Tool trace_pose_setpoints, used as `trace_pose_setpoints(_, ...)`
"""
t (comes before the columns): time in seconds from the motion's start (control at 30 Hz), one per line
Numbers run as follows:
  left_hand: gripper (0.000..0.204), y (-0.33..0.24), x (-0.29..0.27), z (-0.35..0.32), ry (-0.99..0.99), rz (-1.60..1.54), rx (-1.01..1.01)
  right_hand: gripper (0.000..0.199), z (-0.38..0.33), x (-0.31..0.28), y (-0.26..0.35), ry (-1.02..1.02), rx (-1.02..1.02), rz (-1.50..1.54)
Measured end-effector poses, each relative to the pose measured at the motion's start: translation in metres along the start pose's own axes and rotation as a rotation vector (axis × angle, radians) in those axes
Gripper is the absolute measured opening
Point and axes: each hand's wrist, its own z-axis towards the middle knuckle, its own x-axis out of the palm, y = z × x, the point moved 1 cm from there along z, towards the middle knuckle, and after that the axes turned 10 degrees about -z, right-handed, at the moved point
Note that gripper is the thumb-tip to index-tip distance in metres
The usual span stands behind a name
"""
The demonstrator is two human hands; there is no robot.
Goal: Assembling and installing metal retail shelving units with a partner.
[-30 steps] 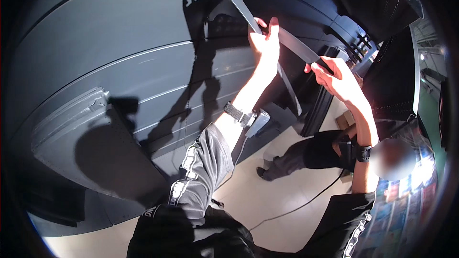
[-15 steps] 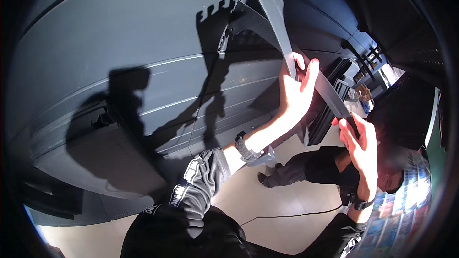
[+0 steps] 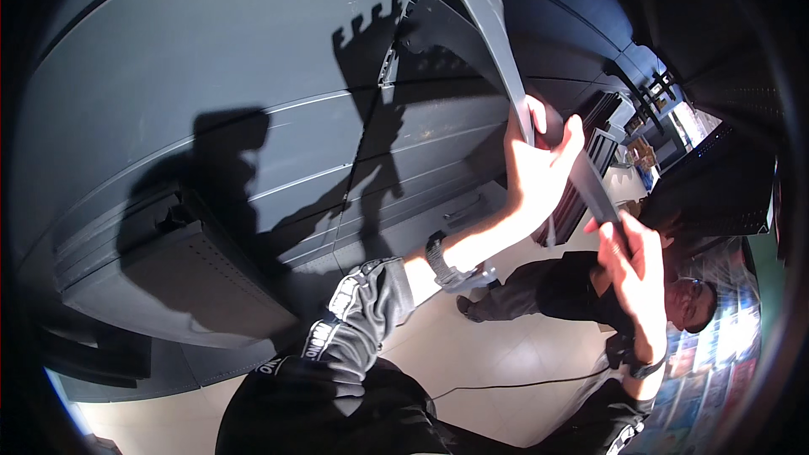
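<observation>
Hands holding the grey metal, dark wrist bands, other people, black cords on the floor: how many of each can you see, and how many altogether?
Hands: 2 (left hand, right hand)
Dark wrist bands: 2
Other person: 1
Black cord: 1
Total: 6

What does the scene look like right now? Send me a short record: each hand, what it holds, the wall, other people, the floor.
Left hand: closed around a toothed grey bracket
Bracket pose: toothed end up, slanting
Right hand: gripping the lower end of a dark grey bar
Bar's upper end: hidden behind the left hand
Wall: grey panels with shadows across them
Other people: one person in dark clothing, beyond the right forearm
Floor: pale, with a black cable
</observation>
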Motion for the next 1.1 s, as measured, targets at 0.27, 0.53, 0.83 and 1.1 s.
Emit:
trace_pose_setpoints(0.27,0.035,0.014,-0.016,-0.009,0.122,0.111,-0.051,0.016,-0.009,0.018,-0.024,-0.001,0.057,0.220)
trace_pose_setpoints(0.53,0.035,0.021,-0.027,-0.006,0.112,0.154,0.066,0.017,-0.003,0.037,-0.049,-0.062,0.011,0.239)
trace_pose_setpoints(0.83,0.036,0.023,-0.027,-0.004,0.097,0.055,0.105,0.015,-0.002,0.044,-0.036,-0.206,-0.065,0.024)
trace_pose_setpoints(1.1,0.035,0.026,-0.032,0.001,0.132,-0.031,0.123,0.014,-0.003,0.052,-0.037,-0.252,-0.177,-0.014)
